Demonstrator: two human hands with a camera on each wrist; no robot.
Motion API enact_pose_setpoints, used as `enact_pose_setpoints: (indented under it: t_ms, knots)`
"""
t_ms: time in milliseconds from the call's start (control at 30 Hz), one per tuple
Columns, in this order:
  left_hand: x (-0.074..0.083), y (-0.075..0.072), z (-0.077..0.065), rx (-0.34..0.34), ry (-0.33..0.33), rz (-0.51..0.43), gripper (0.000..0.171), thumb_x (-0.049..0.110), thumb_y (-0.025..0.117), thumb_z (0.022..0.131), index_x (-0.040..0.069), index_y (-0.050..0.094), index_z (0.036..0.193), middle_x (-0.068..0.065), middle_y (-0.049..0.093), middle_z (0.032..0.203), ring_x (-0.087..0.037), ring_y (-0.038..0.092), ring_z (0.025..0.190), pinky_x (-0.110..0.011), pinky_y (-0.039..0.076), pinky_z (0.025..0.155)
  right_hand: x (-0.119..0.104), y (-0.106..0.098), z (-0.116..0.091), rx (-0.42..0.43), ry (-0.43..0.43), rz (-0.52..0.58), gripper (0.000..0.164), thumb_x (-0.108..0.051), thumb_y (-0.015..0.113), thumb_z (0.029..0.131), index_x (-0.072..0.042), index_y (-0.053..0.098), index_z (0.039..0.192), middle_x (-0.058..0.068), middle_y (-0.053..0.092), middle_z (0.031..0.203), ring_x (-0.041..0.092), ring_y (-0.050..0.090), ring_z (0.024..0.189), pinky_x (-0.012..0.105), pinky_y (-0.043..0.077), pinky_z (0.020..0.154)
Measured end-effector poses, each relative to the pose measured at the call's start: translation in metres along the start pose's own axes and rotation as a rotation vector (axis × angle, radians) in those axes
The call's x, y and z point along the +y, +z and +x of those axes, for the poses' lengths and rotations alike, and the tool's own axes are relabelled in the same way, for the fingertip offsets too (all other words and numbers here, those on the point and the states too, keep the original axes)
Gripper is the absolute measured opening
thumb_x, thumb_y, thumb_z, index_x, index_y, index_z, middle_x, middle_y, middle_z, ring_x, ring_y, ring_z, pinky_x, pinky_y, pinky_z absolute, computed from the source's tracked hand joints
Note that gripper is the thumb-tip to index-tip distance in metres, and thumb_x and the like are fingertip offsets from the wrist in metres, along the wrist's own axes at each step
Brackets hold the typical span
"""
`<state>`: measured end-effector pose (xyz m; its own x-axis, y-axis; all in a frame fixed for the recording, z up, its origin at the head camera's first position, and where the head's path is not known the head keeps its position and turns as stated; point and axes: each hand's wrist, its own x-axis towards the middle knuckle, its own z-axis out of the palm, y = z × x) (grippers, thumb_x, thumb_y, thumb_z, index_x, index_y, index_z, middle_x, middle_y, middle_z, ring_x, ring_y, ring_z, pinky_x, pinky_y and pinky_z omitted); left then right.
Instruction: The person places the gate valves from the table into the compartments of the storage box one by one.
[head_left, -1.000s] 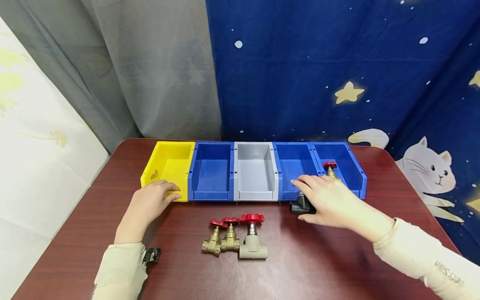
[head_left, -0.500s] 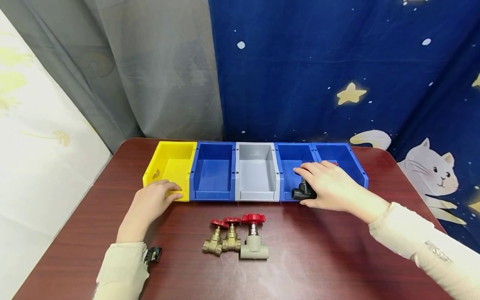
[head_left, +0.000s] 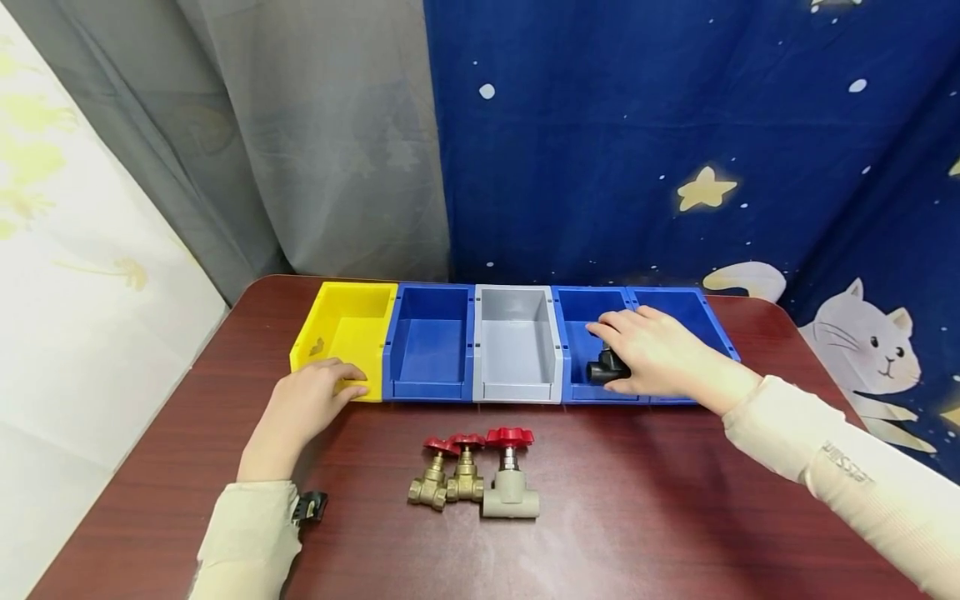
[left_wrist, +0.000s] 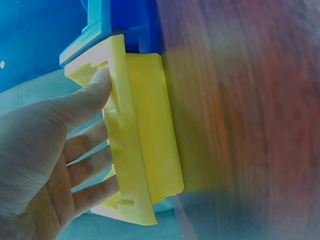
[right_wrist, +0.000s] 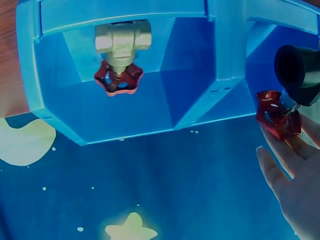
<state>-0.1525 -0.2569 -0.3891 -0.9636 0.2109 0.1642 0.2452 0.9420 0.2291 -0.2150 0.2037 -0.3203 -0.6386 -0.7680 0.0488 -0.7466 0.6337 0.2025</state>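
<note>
My right hand (head_left: 654, 350) holds a valve with a black tee-shaped body (head_left: 607, 367) at the front of the blue bin (head_left: 581, 310) just right of the grey one. In the right wrist view, fingers lie against the valve's red handwheel (right_wrist: 281, 121). At the far left, my left hand (head_left: 313, 398) rests on the front rim of the yellow bin (head_left: 335, 304), its fingertips over the rim in the left wrist view. On the table in front of the bins stand two brass valves (head_left: 430, 485) with red handwheels and a grey tee-bodied valve (head_left: 511, 493).
Five bins stand side by side along the table's back, among them a grey bin (head_left: 517, 389) in the middle. The rightmost blue bin (right_wrist: 102, 120) holds a brass valve (right_wrist: 121, 47). Behind the table hangs a blue curtain (head_left: 570, 150).
My right hand has moved back and up from the table with the black valve, which is now over the blue bin's front. The left hand stays on the yellow bin.
</note>
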Motion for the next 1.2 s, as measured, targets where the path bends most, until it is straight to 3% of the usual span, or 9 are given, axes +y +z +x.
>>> enact_pose_setpoints:
  t_ms: [767, 1200]
  knots:
    - [0.002, -0.001, 0.0, 0.001, 0.003, 0.012, 0.023, 0.028, 0.076, 0.088, 0.008, 0.075, 0.101, -0.006, 0.07, 0.091, -0.027, 0.064, 0.085, -0.05, 0.054, 0.079, 0.025, 0.024, 0.031, -0.069, -0.059, 0.019, 0.079, -0.046, 0.085, 0.073, 0.002, 0.059, 0.13, 0.015, 0.063, 0.117, 0.03, 0.063, 0.103, 0.049, 0.05, 0.096]
    - [0.003, -0.002, 0.0, 0.0, 0.0, 0.005, 0.023, 0.028, 0.076, 0.088, 0.008, 0.075, 0.1, -0.005, 0.07, 0.092, -0.027, 0.064, 0.087, -0.05, 0.054, 0.078, 0.025, 0.034, 0.041, -0.117, -0.058, -0.005, 0.079, -0.049, 0.084, 0.074, 0.003, 0.06, 0.129, 0.015, 0.064, 0.115, 0.032, 0.063, 0.104, 0.05, 0.048, 0.097]
